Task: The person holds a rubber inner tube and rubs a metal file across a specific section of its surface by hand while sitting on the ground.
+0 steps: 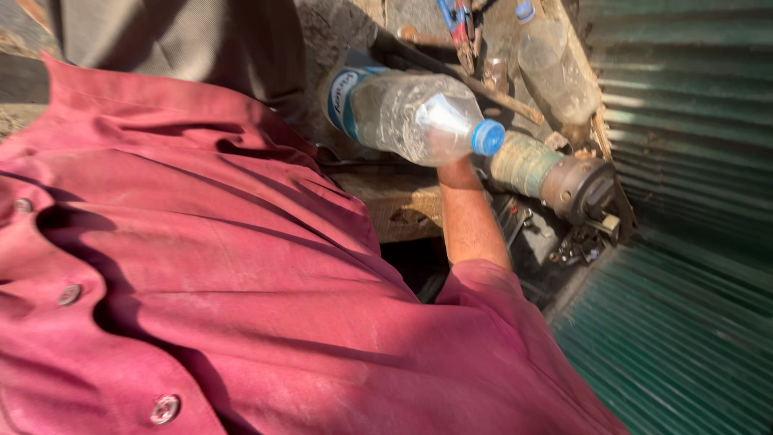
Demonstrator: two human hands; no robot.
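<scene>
Green metal sheets with long ridges filled the right side of the view, and they looked dusty. Most of the left side was covered by the person's own red shirt, which had round buttons down the front. Above the shirt was a grey cloth, and I could not tell whose it was.

A clear plastic bottle was in the middle near the top. It lay tipped on its side, not standing up. Its long side ran from upper left to lower right. The blue cap was on and pointed down and to the right. The bottom end, with a blue and white label, pointed up and to the left. Drops of water clung inside the bottle.

One bare arm came out of the short red sleeve and went up behind the bottle. The hand on that arm was hidden by the bottle. It seemed to hold the bottle from behind, but I could not tell how the fingers were set or which hand it was. No other hand showed.

Just to the right of the cap was a round metal part with a green wrapped body and a brown end. It pointed to the right. Near the top right lay a second bottle, dusty, with a blue cap. Beside it were blue and red pliers on rough, dirty ground.
</scene>
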